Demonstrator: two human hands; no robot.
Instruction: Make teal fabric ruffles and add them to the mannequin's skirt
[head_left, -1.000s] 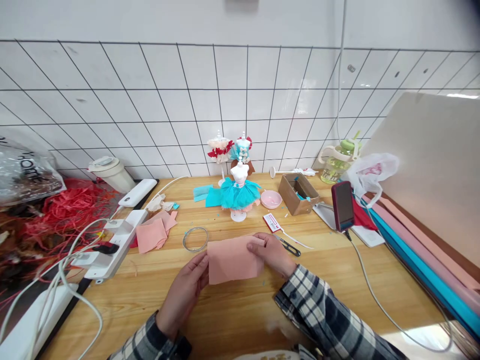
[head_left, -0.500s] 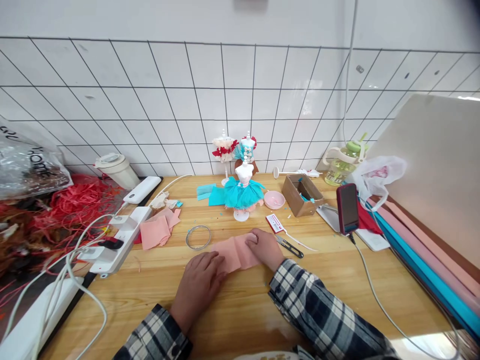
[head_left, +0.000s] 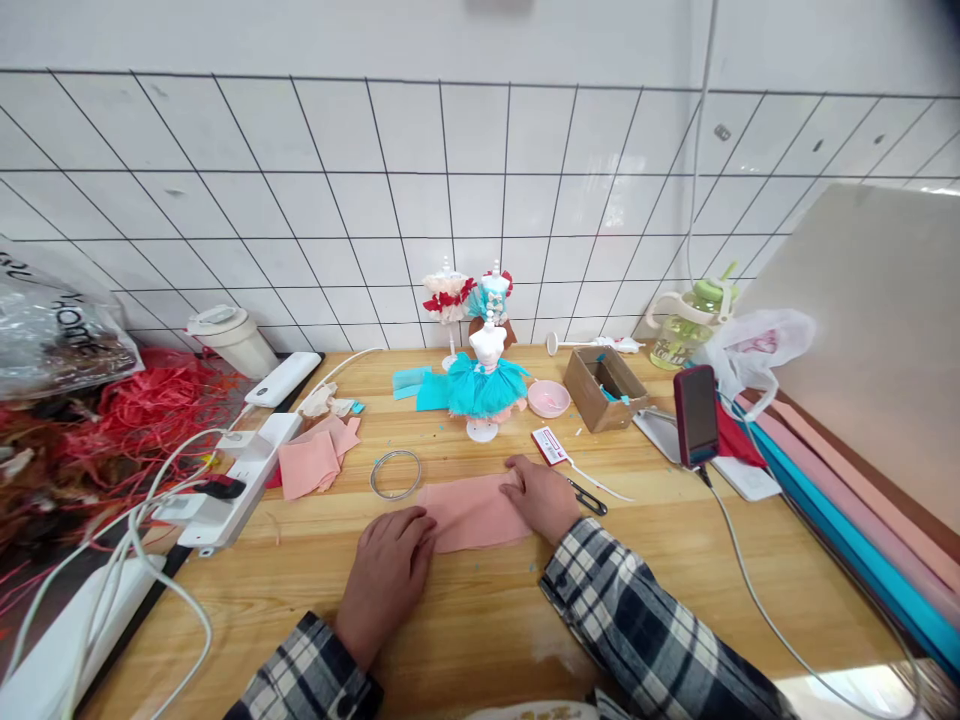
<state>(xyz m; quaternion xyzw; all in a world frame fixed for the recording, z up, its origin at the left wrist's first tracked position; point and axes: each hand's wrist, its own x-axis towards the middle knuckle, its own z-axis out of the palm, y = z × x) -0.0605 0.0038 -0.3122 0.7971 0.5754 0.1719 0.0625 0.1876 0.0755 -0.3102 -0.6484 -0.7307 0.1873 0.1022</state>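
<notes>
A pink strip of thin material lies flat on the wooden table between my hands. My left hand rests at its left end, thumb and fingertips closed on the edge. At the right end my right hand pinches the strip between thumb and fingers. A wire ring lies just beyond my left hand. Partly hidden behind my right hand are small black snips. Farther back stands a small white dress form with a turquoise skirt.
Pink pieces and a power strip with cables are at the left. Behind are a pink bowl, a cardboard box and a red-and-white tag. A phone stands at the right.
My right hand has moved slightly right and my left hand slightly left and nearer me. The strip, creased before, is now spread wider and flatter. More of the snips is covered.
</notes>
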